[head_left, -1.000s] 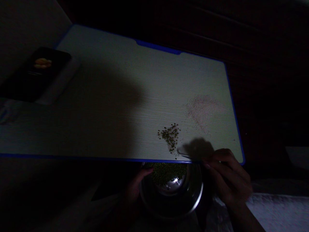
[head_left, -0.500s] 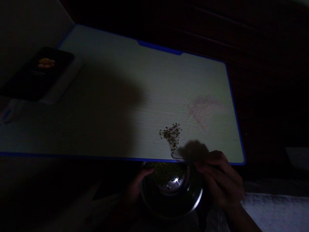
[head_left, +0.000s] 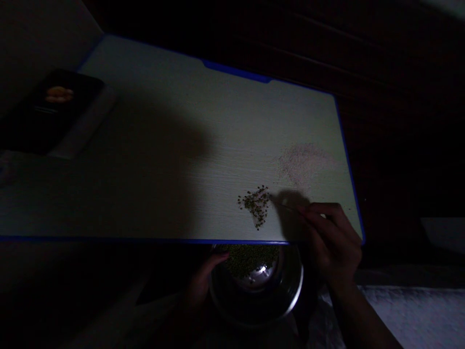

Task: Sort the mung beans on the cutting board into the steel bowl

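My left hand (head_left: 203,281) grips the rim of a shiny metal bowl (head_left: 296,295), thumb over its inner edge. Inside the bowl lie many small green beans (head_left: 250,259), like mung beans. The bowl is held just under the front edge of a pale tabletop (head_left: 218,111) with a blue border. Over that edge, my right hand (head_left: 332,237) pinches a thin, slender tool (head_left: 286,207) whose exact kind I cannot make out. Its tip is beside a small patch of scattered green beans (head_left: 256,206) on the tabletop.
A spread of pale pinkish grains (head_left: 303,162) lies behind and right of the scattered beans. On the left stands a dark box-like object (head_left: 54,111) with an orange picture. White quilted cloth (head_left: 414,310) shows at the lower right. The scene is very dim.
My right hand has moved up and away from the table's front edge, taking the tool's tip to the right side of the scattered beans. My left hand still holds the bowl.
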The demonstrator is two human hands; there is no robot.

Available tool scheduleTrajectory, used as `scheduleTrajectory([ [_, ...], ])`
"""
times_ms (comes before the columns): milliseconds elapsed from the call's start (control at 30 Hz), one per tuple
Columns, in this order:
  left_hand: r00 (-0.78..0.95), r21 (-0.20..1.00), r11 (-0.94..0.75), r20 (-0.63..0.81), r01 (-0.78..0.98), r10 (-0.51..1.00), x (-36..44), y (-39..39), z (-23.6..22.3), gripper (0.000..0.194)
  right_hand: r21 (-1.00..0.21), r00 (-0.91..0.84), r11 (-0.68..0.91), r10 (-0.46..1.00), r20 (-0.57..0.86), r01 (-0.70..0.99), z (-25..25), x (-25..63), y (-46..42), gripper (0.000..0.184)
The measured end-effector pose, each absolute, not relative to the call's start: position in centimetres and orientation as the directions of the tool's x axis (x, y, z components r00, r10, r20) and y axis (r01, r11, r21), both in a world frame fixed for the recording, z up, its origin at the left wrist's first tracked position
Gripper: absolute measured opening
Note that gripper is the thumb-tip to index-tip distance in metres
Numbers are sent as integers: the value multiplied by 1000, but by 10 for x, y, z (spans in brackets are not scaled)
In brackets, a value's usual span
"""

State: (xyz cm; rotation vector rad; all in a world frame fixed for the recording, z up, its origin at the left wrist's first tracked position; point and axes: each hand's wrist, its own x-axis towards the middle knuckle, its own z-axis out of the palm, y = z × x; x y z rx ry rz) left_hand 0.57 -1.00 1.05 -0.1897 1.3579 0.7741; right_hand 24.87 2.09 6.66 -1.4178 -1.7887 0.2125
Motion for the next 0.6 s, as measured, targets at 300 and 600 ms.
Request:
scheduleTrajectory([
  [300, 26, 262, 708, -930, -656, 368, 14, 6, 28, 20, -590, -229, 479, 863, 449, 649, 66, 257, 11, 39],
  [600, 14, 254, 752, -944, -608, 330, 12, 0, 16, 14, -644, 20, 295, 900, 435, 706, 68, 268, -10, 33],
])
